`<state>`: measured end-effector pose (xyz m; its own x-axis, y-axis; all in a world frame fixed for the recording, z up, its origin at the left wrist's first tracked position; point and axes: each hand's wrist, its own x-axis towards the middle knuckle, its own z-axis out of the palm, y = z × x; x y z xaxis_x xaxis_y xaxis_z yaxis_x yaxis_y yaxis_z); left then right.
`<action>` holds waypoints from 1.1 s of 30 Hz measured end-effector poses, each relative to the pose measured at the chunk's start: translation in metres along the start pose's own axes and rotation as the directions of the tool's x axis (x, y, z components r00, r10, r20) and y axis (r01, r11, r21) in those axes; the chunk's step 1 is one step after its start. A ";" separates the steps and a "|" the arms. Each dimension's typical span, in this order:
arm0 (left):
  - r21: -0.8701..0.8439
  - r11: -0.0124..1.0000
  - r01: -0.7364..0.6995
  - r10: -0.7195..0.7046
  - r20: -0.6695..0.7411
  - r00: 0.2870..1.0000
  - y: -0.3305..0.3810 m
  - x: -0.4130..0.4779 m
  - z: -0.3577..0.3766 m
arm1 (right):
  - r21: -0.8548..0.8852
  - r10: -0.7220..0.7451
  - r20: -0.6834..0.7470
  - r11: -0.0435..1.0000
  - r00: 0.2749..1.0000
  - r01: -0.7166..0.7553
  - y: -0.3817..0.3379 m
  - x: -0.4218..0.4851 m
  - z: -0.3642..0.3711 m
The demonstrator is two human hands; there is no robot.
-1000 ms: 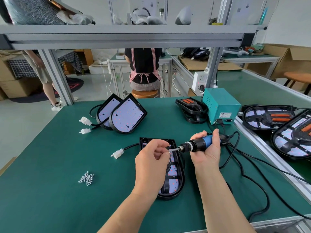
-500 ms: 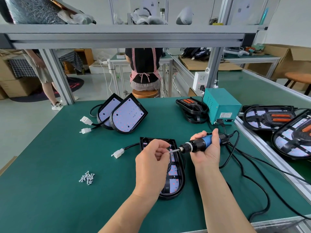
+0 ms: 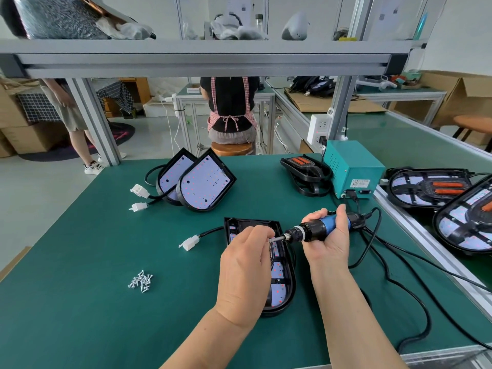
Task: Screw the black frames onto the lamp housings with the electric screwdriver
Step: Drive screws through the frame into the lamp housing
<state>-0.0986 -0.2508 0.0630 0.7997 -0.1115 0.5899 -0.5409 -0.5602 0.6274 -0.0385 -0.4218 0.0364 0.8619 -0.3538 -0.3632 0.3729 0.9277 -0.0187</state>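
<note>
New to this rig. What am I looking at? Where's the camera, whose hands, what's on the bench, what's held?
No robot: a person's two bare hands, filmed by one head-worn camera looking down at a green bench. The right hand grips an electric screwdriver, held sideways; the left hand pinches the tip of its bit, above a lamp housing with a black frame on it. Any screw there is hidden. Also on the bench: loose screws, two frameless housings leaning together, spare frames, a teal box.

Screws (image 3: 140, 281) near mat (image 3: 80, 302) left edge; housing (image 3: 277, 262) centre; two housings (image 3: 197, 182) behind; power box (image 3: 351, 171) far right.
</note>
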 end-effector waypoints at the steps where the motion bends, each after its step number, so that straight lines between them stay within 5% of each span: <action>1: 0.010 1.000 -0.011 0.011 -0.003 1.000 -0.001 0.000 0.000 | -0.007 0.001 0.000 1.000 1.000 -0.001 0.000 0.000 0.000; 4: 0.021 1.000 -0.014 0.014 0.005 1.000 -0.002 0.000 0.001 | -0.009 0.001 -0.001 1.000 1.000 -0.001 0.001 0.001 0.000; 14: -0.110 0.941 0.319 -0.304 0.139 0.943 0.003 0.008 0.003 | -0.026 -0.017 -0.002 1.000 1.000 0.017 0.002 -0.003 0.001; 33: -0.107 0.967 0.231 -0.208 0.191 0.959 -0.012 0.011 -0.004 | -0.056 -0.024 -0.016 0.998 1.000 0.023 0.003 -0.001 0.001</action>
<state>-0.0844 -0.2420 0.0645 0.9296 -0.1469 0.3381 -0.3659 -0.4794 0.7977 -0.0378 -0.4190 0.0374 0.8468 -0.3743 -0.3779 0.3732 0.9244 -0.0791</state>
